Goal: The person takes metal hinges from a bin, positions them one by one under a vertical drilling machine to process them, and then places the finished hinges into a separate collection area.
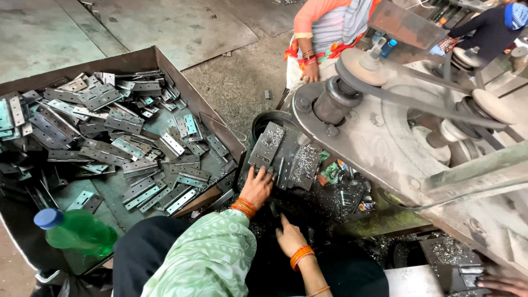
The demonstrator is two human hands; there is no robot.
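Note:
My left hand (257,187), in a green patterned sleeve with orange bangles, reaches forward and grips the lower edge of a grey metal hinge plate (268,144). The plate is dusted with bright metal shavings and leans among other plates (300,164) below the machine. My right hand (290,237), also wearing orange bangles, rests on a dark heap of shavings (324,206). Its fingers are apart and hold nothing.
A large rusty tray (190,91) on the left holds several grey hinge plates (104,129). A green bottle with a blue cap (77,231) lies at its near corner. A belt-driven machine (385,126) fills the right. Two people stand beyond it, and another hand (503,285) shows at bottom right.

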